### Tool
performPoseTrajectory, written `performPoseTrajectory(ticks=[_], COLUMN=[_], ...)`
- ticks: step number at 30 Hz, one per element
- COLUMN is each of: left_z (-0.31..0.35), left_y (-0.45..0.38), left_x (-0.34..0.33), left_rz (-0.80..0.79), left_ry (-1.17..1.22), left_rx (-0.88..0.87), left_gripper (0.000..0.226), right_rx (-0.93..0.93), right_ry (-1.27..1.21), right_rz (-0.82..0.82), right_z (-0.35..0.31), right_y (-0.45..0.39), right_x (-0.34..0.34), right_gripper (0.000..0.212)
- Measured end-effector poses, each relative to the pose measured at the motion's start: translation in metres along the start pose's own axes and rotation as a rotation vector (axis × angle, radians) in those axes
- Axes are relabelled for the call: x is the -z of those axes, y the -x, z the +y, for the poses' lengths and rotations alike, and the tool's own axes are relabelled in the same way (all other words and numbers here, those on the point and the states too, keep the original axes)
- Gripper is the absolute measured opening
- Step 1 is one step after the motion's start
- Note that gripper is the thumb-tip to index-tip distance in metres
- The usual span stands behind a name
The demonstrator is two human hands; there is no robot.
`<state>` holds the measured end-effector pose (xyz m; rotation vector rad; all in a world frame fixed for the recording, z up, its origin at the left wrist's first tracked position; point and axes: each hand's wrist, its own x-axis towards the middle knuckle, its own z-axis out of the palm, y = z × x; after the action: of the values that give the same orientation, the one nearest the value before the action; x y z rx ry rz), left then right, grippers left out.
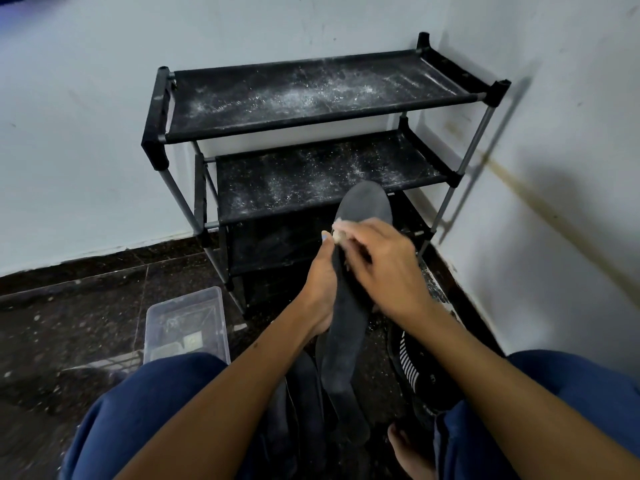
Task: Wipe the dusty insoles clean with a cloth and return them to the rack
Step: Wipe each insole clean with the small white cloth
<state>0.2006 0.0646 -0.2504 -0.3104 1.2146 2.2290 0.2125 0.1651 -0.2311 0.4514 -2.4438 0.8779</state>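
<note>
Over the floor before the dusty rack [311,95]: left hand [320,285] grips insole [346,306], right hand [381,265] pinches cloth [341,229] on it. Wiping step; next probably flip, then shelve.

One rack [311,133] with three dusty shelves, one insole [349,299] held up, one clear box [187,323], two hands

No readable text, labels, brands or numbers anywhere; the shoe [414,367] shows only white stripes, no legible marking.
</note>
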Motion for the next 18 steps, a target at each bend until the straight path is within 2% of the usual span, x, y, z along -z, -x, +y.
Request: performPoseTrajectory(ticks=[5, 7, 12, 15, 18], left_z=[-0.004, -0.006, 0.000, 0.002, 0.000], left_y=[0.000, 0.000, 0.001, 0.002, 0.002], left_x=[0.001, 0.001, 0.003, 0.003, 0.004], left_rz=[-0.116, -0.098, -0.038, -0.044, -0.020], left_ry=[-0.191, -0.214, -0.161, -0.188, -0.217], left_rx=[0.151, 0.162, 0.128, 0.121, 0.114], left_gripper=[0.087, 0.089, 0.076, 0.080, 0.082], right_rx=[-0.273, -0.272, -0.060, -0.183, -0.253], right_ry=[0.103, 0.101, -0.023, 0.032, 0.085], right_rz=[0.199, 0.194, 0.024, 0.102, 0.085], right_z=[0.036, 0.032, 0.009, 0.022, 0.024], right_y=[-0.022, -0.018, -0.007, -0.014, -0.014], right_x=[0.019, 0.017, 0.005, 0.010, 0.010], right_gripper=[0.019, 0.018, 0.020, 0.020, 0.018])
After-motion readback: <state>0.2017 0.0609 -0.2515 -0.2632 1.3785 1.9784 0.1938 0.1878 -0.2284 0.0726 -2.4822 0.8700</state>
